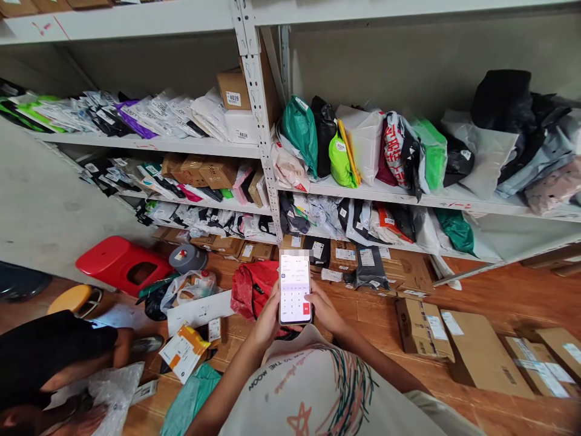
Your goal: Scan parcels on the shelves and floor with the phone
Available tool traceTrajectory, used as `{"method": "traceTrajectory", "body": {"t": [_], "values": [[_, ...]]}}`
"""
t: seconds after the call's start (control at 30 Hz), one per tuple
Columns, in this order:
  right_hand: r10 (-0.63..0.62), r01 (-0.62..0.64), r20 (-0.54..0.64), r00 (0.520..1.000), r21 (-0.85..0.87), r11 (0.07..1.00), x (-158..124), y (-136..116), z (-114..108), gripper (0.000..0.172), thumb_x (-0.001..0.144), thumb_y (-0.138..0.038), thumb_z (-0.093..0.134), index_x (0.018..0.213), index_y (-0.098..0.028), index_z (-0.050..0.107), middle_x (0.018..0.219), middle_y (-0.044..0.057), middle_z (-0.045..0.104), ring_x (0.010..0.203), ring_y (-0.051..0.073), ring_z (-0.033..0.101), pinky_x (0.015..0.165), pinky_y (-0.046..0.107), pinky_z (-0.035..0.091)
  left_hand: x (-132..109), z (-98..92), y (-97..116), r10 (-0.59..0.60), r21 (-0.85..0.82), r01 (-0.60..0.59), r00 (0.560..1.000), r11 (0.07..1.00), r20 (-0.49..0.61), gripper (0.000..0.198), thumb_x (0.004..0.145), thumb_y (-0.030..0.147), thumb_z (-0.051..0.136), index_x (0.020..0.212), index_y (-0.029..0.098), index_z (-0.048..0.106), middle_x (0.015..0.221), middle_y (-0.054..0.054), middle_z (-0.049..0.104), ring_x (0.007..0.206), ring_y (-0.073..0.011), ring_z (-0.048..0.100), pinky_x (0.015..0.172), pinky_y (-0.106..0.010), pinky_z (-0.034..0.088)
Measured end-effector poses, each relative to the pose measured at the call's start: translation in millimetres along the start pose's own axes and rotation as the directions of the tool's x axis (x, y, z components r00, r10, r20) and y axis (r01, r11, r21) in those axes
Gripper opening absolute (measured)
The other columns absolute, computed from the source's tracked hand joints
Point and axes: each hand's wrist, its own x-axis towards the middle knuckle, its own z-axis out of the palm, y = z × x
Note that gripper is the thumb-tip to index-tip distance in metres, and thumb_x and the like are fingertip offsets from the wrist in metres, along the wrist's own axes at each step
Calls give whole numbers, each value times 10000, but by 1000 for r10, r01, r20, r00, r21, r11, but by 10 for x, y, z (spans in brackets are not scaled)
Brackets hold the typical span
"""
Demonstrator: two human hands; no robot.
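Observation:
Upright in front of my chest is a smartphone (295, 290), its lit screen showing a number keypad with a red key at the lower right. My left hand (271, 312) wraps round its left edge. At the right edge, my right hand (321, 304) supports the phone, its thumb over the keypad's right side. Just beyond the phone lies a red bag (254, 287) on the floor. Behind it, cartons and dark parcels (344, 255) line the foot of the shelves.
Metal shelves (394, 197) packed with bagged parcels span the front. Cardboard boxes (485, 351) lie on the floor at right. A red stool (124, 263) and loose parcels are at left. A person in black (54, 357) bends over a clear plastic bag (115, 393) at lower left.

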Motion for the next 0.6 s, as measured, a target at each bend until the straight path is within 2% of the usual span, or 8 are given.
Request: {"method": "traceTrajectory", "body": {"t": [0.2, 0.3, 0.37, 0.5, 0.6], "values": [[-31, 27, -62, 998, -51, 998, 8, 44, 123, 457, 787, -284, 675, 1218, -253, 527, 1138, 47, 648, 1013, 258, 603, 883, 394, 475, 39, -40, -36, 70, 32, -69, 997, 997, -12, 685, 892, 440, 552, 1498, 308, 261, 1419, -84, 483, 1163, -289, 557, 884, -403, 547], [-35, 31, -60, 998, -65, 997, 5, 72, 135, 428, 819, -299, 647, 1219, -252, 503, 1108, 53, 642, 977, 252, 607, 858, 400, 481, 47, -70, -44, 34, 39, -33, 999, 999, -26, 730, 864, 442, 574, 1505, 301, 252, 1368, -86, 536, 1151, -304, 568, 899, -414, 532], [-42, 41, -10, 999, -65, 997, -6, 59, 111, 503, 785, -265, 648, 1258, -252, 476, 1145, 56, 623, 1025, 259, 589, 890, 406, 468, 45, -86, -34, 9, 34, -9, 1000, 999, -20, 729, 861, 430, 559, 1506, 303, 243, 1349, -85, 552, 1122, -307, 588, 876, -420, 540], [-58, 66, 99, 993, -80, 995, -26, -34, 62, 791, 647, -139, 671, 1375, -251, 383, 1279, 62, 548, 1127, 275, 531, 945, 403, 437, 55, -106, -1, 52, -3, -52, 999, 999, 13, 713, 827, 359, 541, 1488, 261, 295, 1308, -89, 582, 1083, -304, 607, 838, -416, 555], [-47, 57, 115, 992, -86, 995, -21, -94, 65, 799, 670, -132, 616, 1412, -263, 351, 1334, 49, 515, 1167, 262, 497, 985, 399, 406, 75, -119, 11, 32, 3, -32, 999, 999, -12, 725, 810, 335, 554, 1485, 257, 300, 1266, -88, 610, 1045, -297, 625, 803, -408, 568]]}}
